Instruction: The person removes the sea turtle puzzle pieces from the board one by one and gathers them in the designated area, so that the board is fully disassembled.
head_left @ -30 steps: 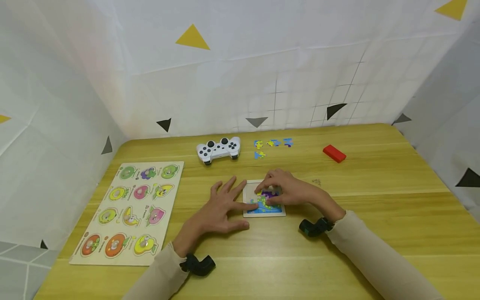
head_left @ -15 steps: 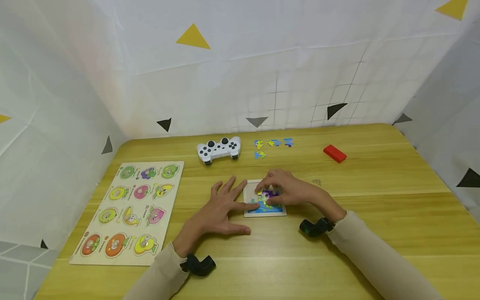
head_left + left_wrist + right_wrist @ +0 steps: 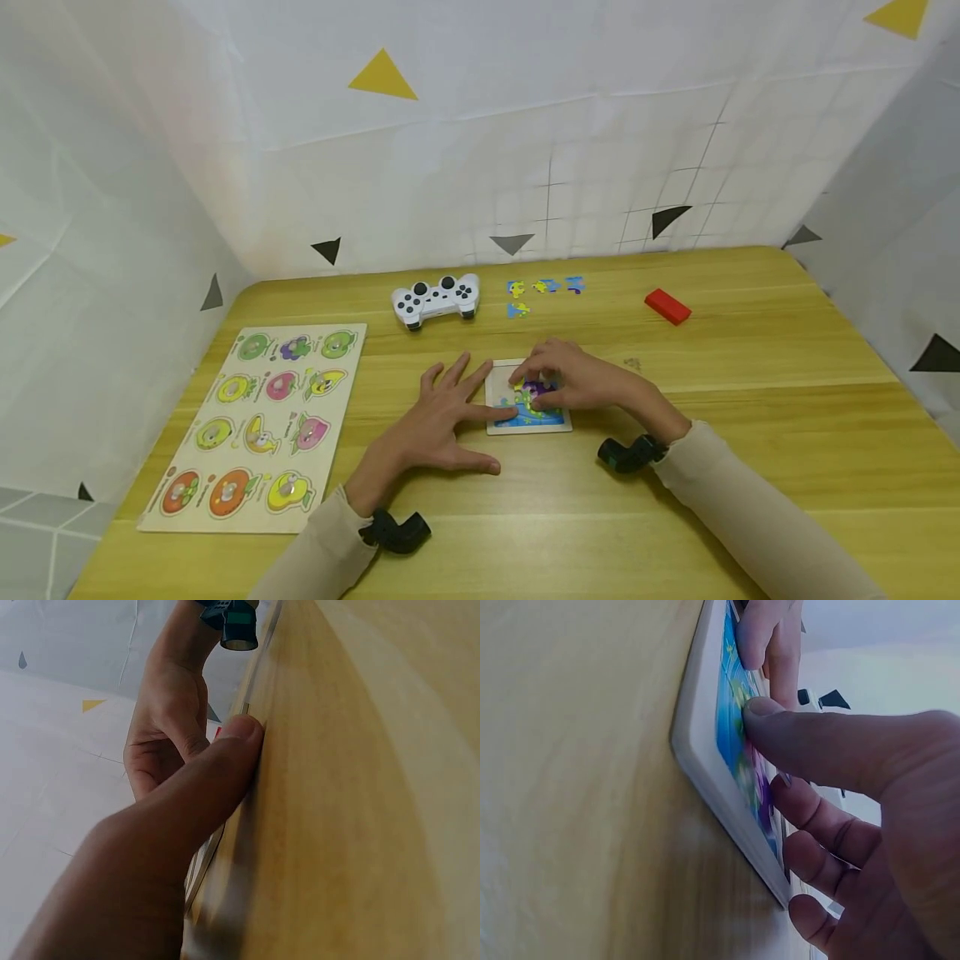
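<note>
A small jigsaw puzzle in a pale wooden frame [image 3: 492,372] lies flat on the table between both hands. Blue, green and purple pieces fill its lower and right parts; bare backing shows at upper left. My left hand [image 3: 438,425] is spread out beside it, with the index fingertip on the puzzle's lower left and the thumb on the tabletop. Over the picture, my right hand [image 3: 581,377] bends its fingers and pinches a puzzle piece between thumb and index finger. The right wrist view shows that thumb [image 3: 802,742] down at the picture; the fingers hide most of the piece.
Several loose puzzle pieces [image 3: 518,310] lie behind the frame. A white game controller [image 3: 437,300] is left of them, a red block [image 3: 667,307] to the right. A fruit peg board [image 3: 258,429] covers the table's left side. White cloth walls [image 3: 450,183] surround the table.
Both hands stay in nearly the same place. The right fingers have shifted only slightly over the puzzle.
</note>
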Available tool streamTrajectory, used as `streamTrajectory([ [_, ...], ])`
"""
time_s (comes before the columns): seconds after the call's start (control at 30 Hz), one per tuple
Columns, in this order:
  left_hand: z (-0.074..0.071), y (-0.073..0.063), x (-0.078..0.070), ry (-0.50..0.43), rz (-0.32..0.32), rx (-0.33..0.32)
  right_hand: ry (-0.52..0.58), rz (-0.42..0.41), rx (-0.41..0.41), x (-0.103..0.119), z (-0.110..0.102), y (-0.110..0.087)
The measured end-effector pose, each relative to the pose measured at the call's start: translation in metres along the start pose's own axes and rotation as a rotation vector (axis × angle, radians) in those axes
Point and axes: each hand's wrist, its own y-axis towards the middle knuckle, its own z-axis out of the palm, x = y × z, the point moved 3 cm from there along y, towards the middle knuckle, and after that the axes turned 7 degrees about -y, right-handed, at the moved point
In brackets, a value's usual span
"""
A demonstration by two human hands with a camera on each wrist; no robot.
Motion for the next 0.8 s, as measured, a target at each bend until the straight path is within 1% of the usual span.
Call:
streamTrajectory([
  [0.23, 0.0006, 0.0003, 0.0003, -0.009, -0.002, -0.008, -0.001, 0.009, 0.002, -0.0026, 0.0010, 0.0005],
  [0.4, 0.0008, -0.0002, 0.0003, -0.011, 0.004, -0.013, 0.002, -0.006, -0.003, -0.0029, 0.0005, 0.0001],
  [0.57, 0.0014, -0.0010, 0.0004, -0.031, 0.001, -0.021, 0.015, -0.017, -0.010, -0.0055, 0.0003, -0.0005],
  [0.8, 0.0013, -0.0004, 0.0003, -0.048, -0.009, -0.017, 0.052, -0.003, -0.015, -0.0078, -0.0021, -0.0017],
])
